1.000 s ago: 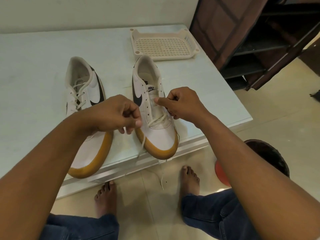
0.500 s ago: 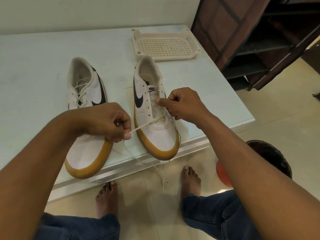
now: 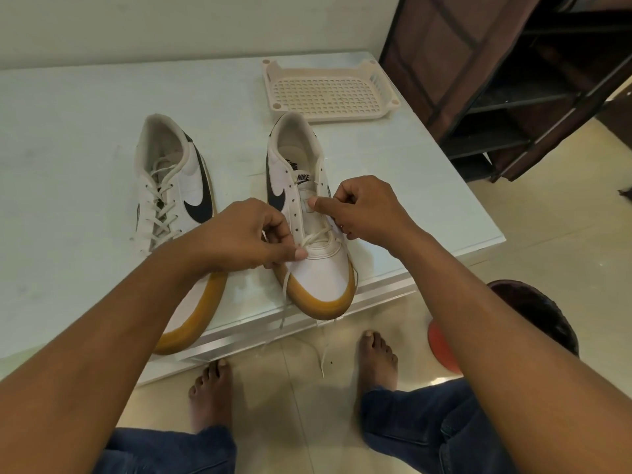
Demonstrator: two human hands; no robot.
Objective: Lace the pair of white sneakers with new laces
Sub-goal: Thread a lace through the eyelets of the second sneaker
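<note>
Two white sneakers with tan soles stand toe-toward-me on the white table [image 3: 68, 138]. The left sneaker [image 3: 171, 200] is laced up its front. The right sneaker [image 3: 307, 234] has a white lace [image 3: 316, 236] through its lowest eyelets only, and loose ends hang over the table edge to the floor. My left hand [image 3: 246, 234] pinches the lace at the shoe's left side near the toe. My right hand [image 3: 366, 208] holds the shoe's right eyelet flap, thumb pressed on the tongue.
A beige perforated plastic tray [image 3: 328, 94] lies at the table's far right, just behind the right sneaker. A dark brown shelf rack [image 3: 513, 80] stands to the right. My bare feet and a dark stool [image 3: 533, 316] are on the tiled floor below the table edge.
My left hand, which had pulled the lace out to the left half a second ago, has come back in against the right sneaker's toe. My right hand has stayed on the shoe.
</note>
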